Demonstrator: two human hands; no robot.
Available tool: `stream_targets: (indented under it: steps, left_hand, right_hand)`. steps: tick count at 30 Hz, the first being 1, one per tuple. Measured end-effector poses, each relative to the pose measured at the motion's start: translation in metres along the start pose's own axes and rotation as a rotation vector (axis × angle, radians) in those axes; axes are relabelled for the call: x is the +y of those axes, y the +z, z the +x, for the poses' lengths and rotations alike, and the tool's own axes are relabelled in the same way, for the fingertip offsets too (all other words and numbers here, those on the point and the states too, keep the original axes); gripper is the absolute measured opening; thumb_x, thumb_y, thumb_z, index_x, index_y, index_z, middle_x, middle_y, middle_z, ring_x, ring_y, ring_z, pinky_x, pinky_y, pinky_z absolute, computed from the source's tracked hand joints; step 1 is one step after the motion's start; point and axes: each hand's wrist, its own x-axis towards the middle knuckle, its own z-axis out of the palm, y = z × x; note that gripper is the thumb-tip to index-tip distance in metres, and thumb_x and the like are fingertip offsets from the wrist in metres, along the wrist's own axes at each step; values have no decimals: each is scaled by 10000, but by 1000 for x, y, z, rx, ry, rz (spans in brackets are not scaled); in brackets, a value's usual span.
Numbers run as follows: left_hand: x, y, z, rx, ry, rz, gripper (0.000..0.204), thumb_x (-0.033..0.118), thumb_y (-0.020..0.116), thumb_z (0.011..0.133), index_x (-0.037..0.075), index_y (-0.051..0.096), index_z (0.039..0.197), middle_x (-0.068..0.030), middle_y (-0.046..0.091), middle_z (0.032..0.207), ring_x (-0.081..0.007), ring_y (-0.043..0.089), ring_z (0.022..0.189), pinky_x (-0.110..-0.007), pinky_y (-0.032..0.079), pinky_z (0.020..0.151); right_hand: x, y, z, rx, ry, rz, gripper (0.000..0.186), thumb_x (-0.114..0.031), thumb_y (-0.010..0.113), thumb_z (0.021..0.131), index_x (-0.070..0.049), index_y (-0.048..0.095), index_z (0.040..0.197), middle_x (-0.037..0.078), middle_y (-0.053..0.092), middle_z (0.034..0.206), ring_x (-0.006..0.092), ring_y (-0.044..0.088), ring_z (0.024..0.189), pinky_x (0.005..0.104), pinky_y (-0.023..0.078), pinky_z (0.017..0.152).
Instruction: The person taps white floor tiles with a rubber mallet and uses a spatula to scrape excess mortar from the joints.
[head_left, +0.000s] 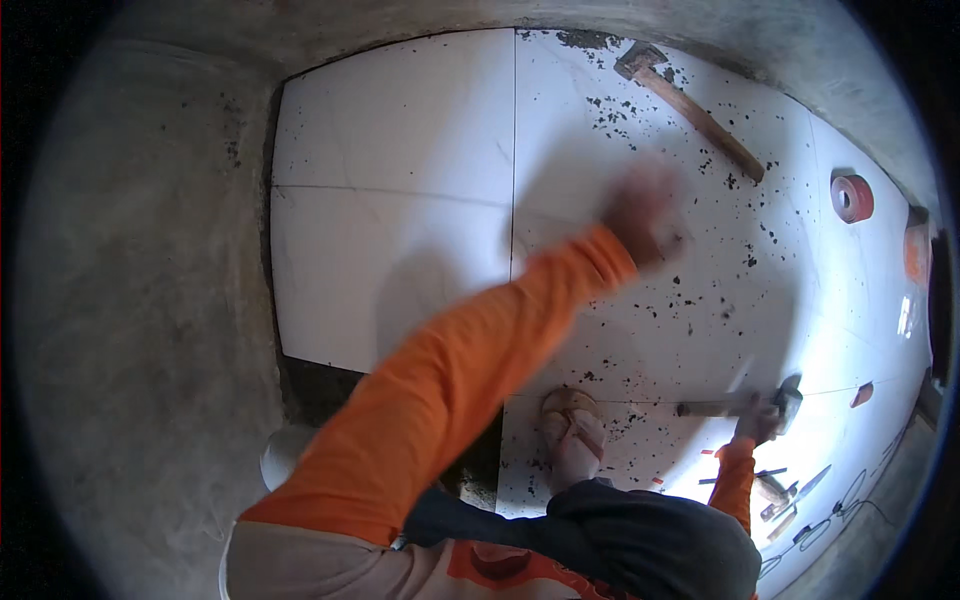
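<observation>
My left hand is stretched out over the white floor tiles, smeared by motion, so its fingers cannot be read. Beyond it lies a wooden-handled hammer with a blocky grey head, its handle slanting towards the near right. At lower right, my right hand is closed around a second hammer, gripping the handle close to the dark head. That hammer rests low over the tiles, its handle pointing left. Dark crumbs are scattered between the two hammers.
A red roll and an orange object sit at the right. Trowel-like tools and a thin cable lie at lower right. Grey walls enclose the tiles. My foot stands beside a dark untiled gap.
</observation>
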Motion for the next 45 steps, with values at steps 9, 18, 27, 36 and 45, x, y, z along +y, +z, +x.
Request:
stream_targets:
  steps: [9, 18, 27, 36, 45]
  left_hand:
    - [-300, -165, 51, 373, -1289, 823, 819, 591, 268, 862, 42, 127, 1452, -135, 80, 1527, -304, 28, 1410, -588, 18, 1084]
    - [-175, -13, 140, -68, -826, 634, 814, 534, 277, 874, -56, 152, 1421, -223, 106, 1501, -360, 15, 1402, -599, -9, 1077]
    - [-71, -86, 19, -81, 159, -95, 573, 336, 545, 867, 45, 395, 1338, -220, 379, 1368, -359, 294, 1322, -424, 242, 1094]
    - [56, -172, -143, -5, -1402, -1376, 495, 446, 418, 913, 34, 543, 1157, -186, 578, 1126, -324, 565, 1043, -423, 449, 913]
    - [36, -220, -174, -307, -1489, -1661, 373, 324, 455, 925, -23, 563, 1011, -117, 621, 798, -245, 624, 766, -390, 521, 727]
  right_hand:
    - [55, -17, 7, -769, 817, 954, 239, -310, 376, 951, -179, 420, 756, -67, 359, 524, 79, 342, 331, 237, 290, 291]
    - [6, -122, -19, -586, 467, 774, 118, -210, 440, 918, -158, 430, 813, -85, 333, 557, 40, 329, 352, 178, 304, 296]
    - [-84, -156, -54, -986, 42, 788, 133, -207, 498, 898, -111, 450, 820, -37, 368, 504, 53, 345, 309, 221, 276, 259]
    - [-239, -219, -160, -1729, -871, 581, 321, -263, 489, 922, -6, 535, 1108, 100, 578, 797, 207, 581, 706, 305, 460, 636]
    - [-215, -190, -213, -1840, -1522, 205, 356, -359, 586, 853, -78, 595, 1072, 170, 604, 972, 343, 603, 859, 409, 469, 761]
